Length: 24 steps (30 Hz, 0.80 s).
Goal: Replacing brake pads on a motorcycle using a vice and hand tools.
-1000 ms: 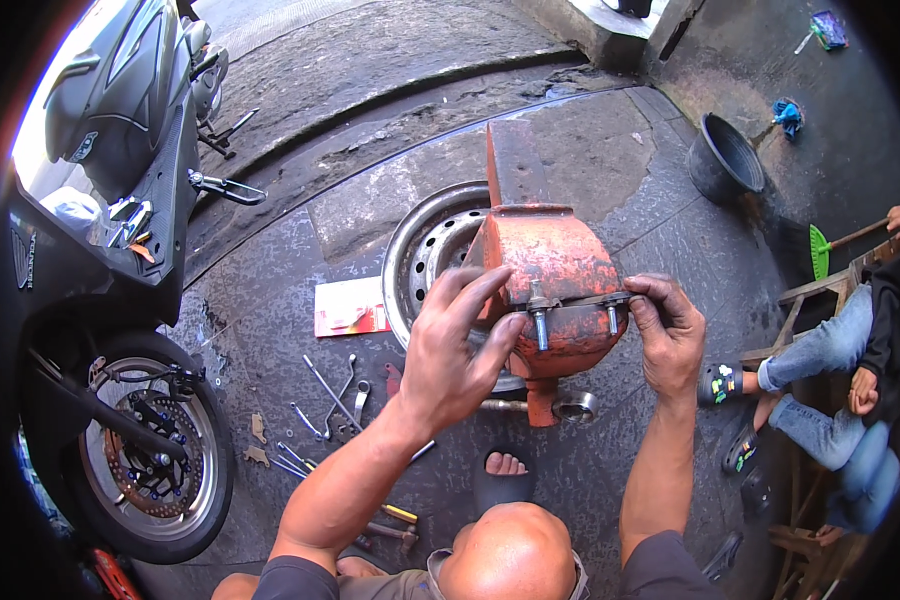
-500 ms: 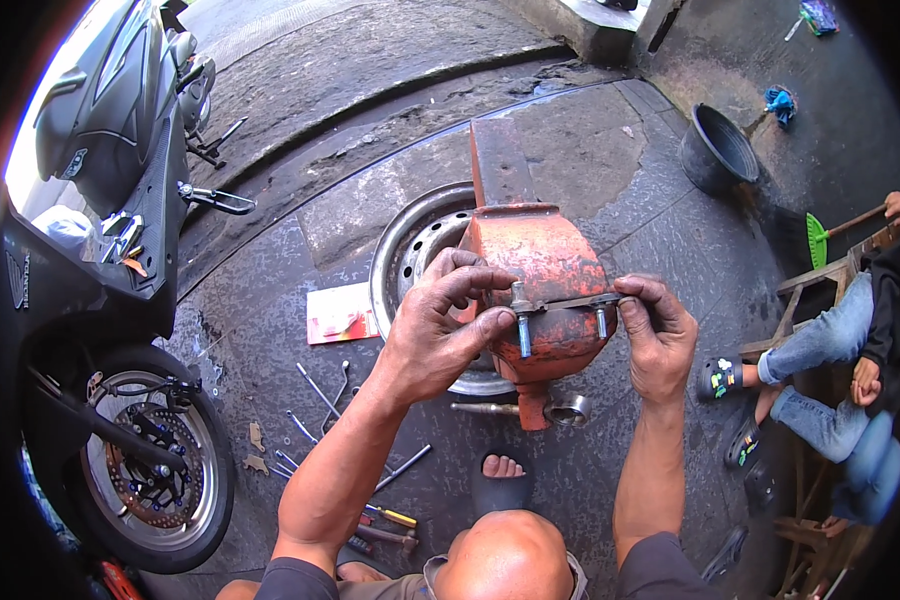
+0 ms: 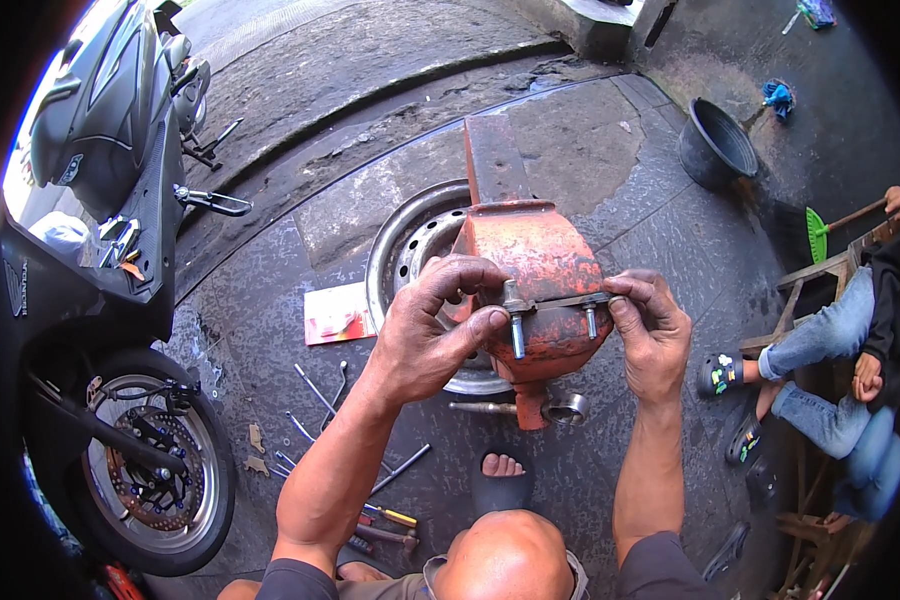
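A narrow metal bracket [image 3: 558, 301] with two bolt-like pins pointing toward me spans the gap between my hands. It is in front of a worn orange-red bench vise [image 3: 535, 240]. My left hand [image 3: 425, 335] has its index finger and thumb closed around the left end, beside the larger pin [image 3: 517, 330]. At the other end, by the shorter pin [image 3: 590, 320], my right hand [image 3: 653, 335] pinches the bracket between thumb and fingers. The vise jaws are partly hidden behind the bracket.
Below the vise a steel wheel rim [image 3: 378, 270] shows. Several wrenches and screwdrivers [image 3: 400, 518] lie on the floor near a red-and-white packet [image 3: 337, 314]. A dark scooter [image 3: 100, 300] stands left. A black bucket [image 3: 720, 145] and a seated person [image 3: 820, 330] are on the right.
The bracket and both hands have shifted very slightly left in the view, along with the surroundings. The grip of both hands looks the same.
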Motion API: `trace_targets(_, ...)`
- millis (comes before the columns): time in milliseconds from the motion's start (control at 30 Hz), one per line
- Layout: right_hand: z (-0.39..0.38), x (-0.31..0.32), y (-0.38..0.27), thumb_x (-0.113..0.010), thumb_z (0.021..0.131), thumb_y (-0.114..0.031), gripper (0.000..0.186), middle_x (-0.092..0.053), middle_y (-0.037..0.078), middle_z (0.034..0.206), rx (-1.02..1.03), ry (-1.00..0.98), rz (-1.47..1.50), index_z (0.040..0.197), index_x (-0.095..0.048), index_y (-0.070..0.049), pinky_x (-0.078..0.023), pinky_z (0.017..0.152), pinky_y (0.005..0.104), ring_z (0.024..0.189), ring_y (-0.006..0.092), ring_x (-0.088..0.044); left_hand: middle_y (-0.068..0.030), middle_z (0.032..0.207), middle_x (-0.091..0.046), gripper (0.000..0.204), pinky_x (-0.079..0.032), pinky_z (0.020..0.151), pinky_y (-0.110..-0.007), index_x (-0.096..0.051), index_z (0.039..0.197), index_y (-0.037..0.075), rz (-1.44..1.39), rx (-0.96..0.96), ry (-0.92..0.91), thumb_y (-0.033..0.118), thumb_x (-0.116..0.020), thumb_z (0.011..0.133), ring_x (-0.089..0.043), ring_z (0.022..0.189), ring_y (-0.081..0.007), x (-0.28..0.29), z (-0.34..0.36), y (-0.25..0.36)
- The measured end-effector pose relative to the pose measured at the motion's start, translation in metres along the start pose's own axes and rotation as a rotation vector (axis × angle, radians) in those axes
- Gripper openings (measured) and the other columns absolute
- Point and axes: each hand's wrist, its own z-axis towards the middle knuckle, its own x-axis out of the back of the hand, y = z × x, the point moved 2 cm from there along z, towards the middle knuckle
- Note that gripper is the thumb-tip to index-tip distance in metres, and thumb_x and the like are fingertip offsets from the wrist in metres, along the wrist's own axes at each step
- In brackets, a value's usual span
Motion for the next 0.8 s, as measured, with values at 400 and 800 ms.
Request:
trace_targets(400, 0.006, 0.004, 0.001, -0.066, 0.090, 0.004, 0.017, -0.063, 0.004, 0.098, -0.056, -0.063, 0.051, 0.105, -0.073, 0.001, -0.050, 0.078, 0.0225, 0.089, 0.0103, -0.059, -0.0080, 0.097, -0.064, 0.040, -0.058, 0.070, -0.028, -0.058, 0.125, -0.003, -0.190, 0.085, 0.028, 0.012, -0.073, 0.091, -0.064, 0.085, -0.0128, -0.007, -0.001, -0.007)
trace_targets(800, 0.004, 0.008, 0.004, -0.061, 0.092, 0.008, 0.023, -0.066, 0.008, 0.108, -0.070, -0.066, 0.109, 0.113, -0.069, 0.003, -0.050, 0.087, 0.0250, 0.097, 0.0127, -0.061, -0.0086, 0.100, -0.066, 0.041, -0.056, 0.071, -0.029, -0.061, 0.127, -0.004, -0.158, 0.058, 0.017, 0.015, -0.072, 0.092, -0.064, 0.086, -0.0135, -0.004, -0.003, -0.009)
